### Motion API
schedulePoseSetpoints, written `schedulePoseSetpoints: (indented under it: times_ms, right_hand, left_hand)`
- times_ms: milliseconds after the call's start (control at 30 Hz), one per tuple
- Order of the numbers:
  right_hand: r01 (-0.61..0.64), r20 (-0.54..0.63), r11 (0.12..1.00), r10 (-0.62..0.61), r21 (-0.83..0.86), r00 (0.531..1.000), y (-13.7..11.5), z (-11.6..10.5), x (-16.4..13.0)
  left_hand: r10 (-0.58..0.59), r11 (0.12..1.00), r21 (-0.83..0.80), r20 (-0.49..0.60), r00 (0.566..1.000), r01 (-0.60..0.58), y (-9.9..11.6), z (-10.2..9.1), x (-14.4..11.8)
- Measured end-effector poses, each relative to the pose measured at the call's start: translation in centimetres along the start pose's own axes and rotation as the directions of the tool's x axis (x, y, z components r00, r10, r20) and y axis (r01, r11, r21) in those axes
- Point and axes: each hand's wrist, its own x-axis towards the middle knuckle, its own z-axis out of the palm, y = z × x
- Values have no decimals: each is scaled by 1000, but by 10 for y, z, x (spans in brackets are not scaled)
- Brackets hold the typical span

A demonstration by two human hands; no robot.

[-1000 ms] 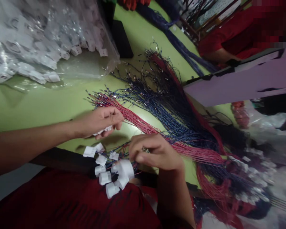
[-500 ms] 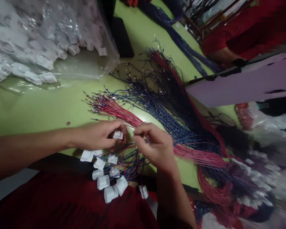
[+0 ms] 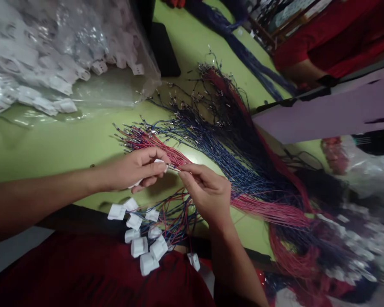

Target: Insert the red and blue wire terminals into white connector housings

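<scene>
My left hand pinches a small white plastic connector between thumb and fingers. My right hand pinches the metal-tipped end of a thin wire and holds it against the connector's opening. Both hands hover over the green table, just in front of a fan of red wires and blue wires with crimped tips. Below my hands, a bunch of finished white connectors with red and blue leads hangs over the table edge onto my red shirt.
A clear plastic bag of white connectors lies at the far left. A black flat object sits behind it. A purple board juts in from the right. Another person in a red shirt sits at the far right.
My left hand turned the connector and rose slightly. My right hand took a wire end and brought it up to the connector. The finished bunch slid a little lower.
</scene>
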Motion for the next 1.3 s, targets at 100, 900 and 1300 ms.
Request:
schedulePoseSetpoints:
  times_ms: [100, 900, 1300]
  right_hand:
    - [11, -17, 1000, -11, -19, 1000, 0, 3, -1]
    - [304, 48, 925, -301, -228, 952, 9, 24, -7]
    - [97, 34, 766, -98, -635, 995, 76, -10, 49]
  left_hand:
    - [-18, 996, -89, -35, 999, 15, 1, 0, 3]
    - [-89, 995, 41, -25, 996, 90, 2, 2, -1]
    - [-139, 988, 56, -35, 990, 141, 4, 6, 2]
